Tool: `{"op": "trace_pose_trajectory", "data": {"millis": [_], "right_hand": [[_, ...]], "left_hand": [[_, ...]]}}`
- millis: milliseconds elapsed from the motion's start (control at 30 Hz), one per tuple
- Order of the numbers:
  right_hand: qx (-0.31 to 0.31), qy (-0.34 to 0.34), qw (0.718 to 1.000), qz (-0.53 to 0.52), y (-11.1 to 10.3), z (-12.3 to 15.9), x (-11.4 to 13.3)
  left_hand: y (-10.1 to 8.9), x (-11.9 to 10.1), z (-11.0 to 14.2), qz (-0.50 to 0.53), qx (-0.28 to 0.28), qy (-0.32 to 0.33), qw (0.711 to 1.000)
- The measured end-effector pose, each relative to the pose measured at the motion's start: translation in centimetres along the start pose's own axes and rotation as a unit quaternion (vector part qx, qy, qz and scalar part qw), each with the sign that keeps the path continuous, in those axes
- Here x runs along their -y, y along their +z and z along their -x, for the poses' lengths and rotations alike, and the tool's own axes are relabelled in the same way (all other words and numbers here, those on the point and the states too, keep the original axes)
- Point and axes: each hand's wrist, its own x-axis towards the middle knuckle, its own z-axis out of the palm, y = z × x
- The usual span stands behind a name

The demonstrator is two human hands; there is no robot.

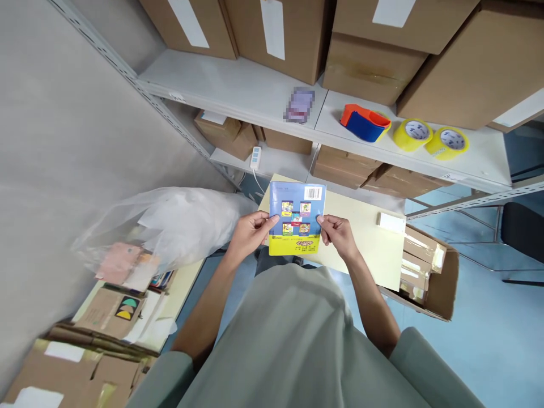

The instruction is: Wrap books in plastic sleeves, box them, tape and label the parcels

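Observation:
A thin blue and yellow book (278, 195) is held up in front of my body, its back cover with a barcode and several small pictures facing me. My left hand (251, 233) pinches its left edge between thumb and fingers. On the opposite edge, my right hand (338, 233) grips in the same way. Below and behind the book lies a pale yellow tabletop (365, 232).
Shelves (238, 85) with cardboard boxes (280, 34) face me, holding a tape dispenser (364, 123) and two yellow tape rolls (413, 135). An open carton (446, 283) stands right. Left are a plastic bag (191, 221) and stacked cardboard (97, 311). A black chair (522, 232) is far right.

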Motion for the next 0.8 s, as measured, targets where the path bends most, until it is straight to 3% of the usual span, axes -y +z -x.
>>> {"op": "trace_pose_trajectory", "data": {"millis": [267, 467, 633, 800], "right_hand": [[0.022, 0.006, 0.999, -0.042, -0.1, 0.0, -0.6], [-0.004, 0.016, 0.996, -0.082, -0.2, -0.8, -3.2], [-0.014, 0.003, 0.991, -0.135, 0.9, -2.9, -6.1], [-0.015, 0.022, 0.980, -0.199, 2.1, -3.8, -8.6]], "left_hand": [[-0.5, 0.0, 0.0, -0.015, -0.043, 0.038, 0.998], [-0.5, -0.7, 0.3, -0.070, -0.039, 0.065, 0.995], [2.6, -0.8, 0.7, -0.202, -0.034, 0.174, 0.963], [6.4, -1.4, 1.9, -0.317, 0.048, 0.286, 0.903]]}}
